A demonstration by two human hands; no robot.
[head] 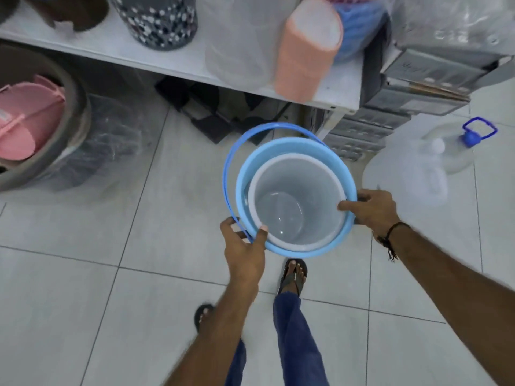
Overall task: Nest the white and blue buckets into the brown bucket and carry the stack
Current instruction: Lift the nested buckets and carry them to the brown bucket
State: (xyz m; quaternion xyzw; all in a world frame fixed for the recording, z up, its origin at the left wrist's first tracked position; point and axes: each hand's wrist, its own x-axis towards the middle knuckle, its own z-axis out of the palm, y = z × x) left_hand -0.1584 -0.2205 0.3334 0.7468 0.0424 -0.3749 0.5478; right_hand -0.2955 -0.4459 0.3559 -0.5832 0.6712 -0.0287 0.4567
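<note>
The white bucket (295, 201) sits nested inside the light blue bucket (281, 147), held in the air above the tiled floor. The blue bucket's handle (231, 160) swings out to the left. My left hand (245, 246) grips the near-left rim, thumb over the edge. My right hand (370, 208) grips the right rim, thumb on the white bucket's lip. A dark edge peeks out under both hands; I cannot tell whether it is the brown bucket.
A white shelf (178, 62) with a dotted container (161, 20) and a peach bin (306, 51) runs across the top. A large brown tub (75, 112) holding pink items stands left. Clear water jugs (418, 168) stand right. My feet are below on the tiles.
</note>
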